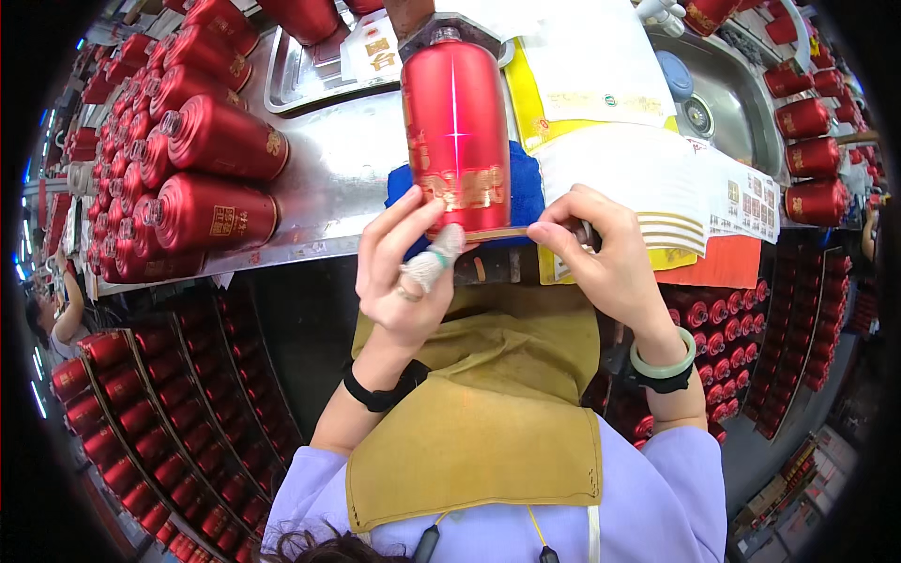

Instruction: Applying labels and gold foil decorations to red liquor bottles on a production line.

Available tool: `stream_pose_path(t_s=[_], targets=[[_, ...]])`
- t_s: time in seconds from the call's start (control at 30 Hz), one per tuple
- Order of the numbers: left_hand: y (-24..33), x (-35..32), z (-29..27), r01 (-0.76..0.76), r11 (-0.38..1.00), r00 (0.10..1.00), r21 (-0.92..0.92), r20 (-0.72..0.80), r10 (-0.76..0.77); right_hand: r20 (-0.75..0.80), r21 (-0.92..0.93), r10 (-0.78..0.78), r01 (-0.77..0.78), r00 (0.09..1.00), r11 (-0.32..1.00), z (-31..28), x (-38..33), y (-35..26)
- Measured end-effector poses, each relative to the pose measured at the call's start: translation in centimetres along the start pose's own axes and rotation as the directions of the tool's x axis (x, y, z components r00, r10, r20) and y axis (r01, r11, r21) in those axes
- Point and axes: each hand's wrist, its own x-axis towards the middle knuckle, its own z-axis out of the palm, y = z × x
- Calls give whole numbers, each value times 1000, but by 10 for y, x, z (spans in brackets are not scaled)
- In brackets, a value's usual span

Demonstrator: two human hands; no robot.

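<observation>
A thin gold strip (497, 234) is pinched between the left hand (399, 267) and right hand (605, 258) against the base of the red bottle (457, 131), laid on a blue cloth (521, 192) on the desk (328, 169). Banding appears under way; next, even pressing around is called for. Beyond the bottle, label sheets (648, 178) are stacked.

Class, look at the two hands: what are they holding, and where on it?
Both hands, left hand and right hand, pinch a thin gold strip at its ends, against the red bottle base.

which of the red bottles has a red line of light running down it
The red bottle lying on the blue cloth, between the left hand and right hand. The stacked red bottles to its left show no such line.
</observation>
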Motion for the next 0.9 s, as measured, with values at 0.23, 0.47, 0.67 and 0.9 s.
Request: stream_pose_path(t_s=[0.23, 0.47, 0.67, 0.9], targets=[[-9, -5, -13, 105, 993, 993, -56, -42, -108, 7, 78, -39, 38, 999, 996, 15, 5, -4], [3, 5, -15, -181, 960, 979, 213, 134, 155, -22, 91, -27, 29, 999, 995, 17, 6, 4], [-10, -5, -7, 89, 992, 996, -92, -14, -91, -25, 132, -39, 42, 999, 990, 20, 6, 3], [-2, -7, -8, -41, 994, 999, 98, -20, 43, -25, 93, -52, 54, 998, 994, 17, 6, 1]])
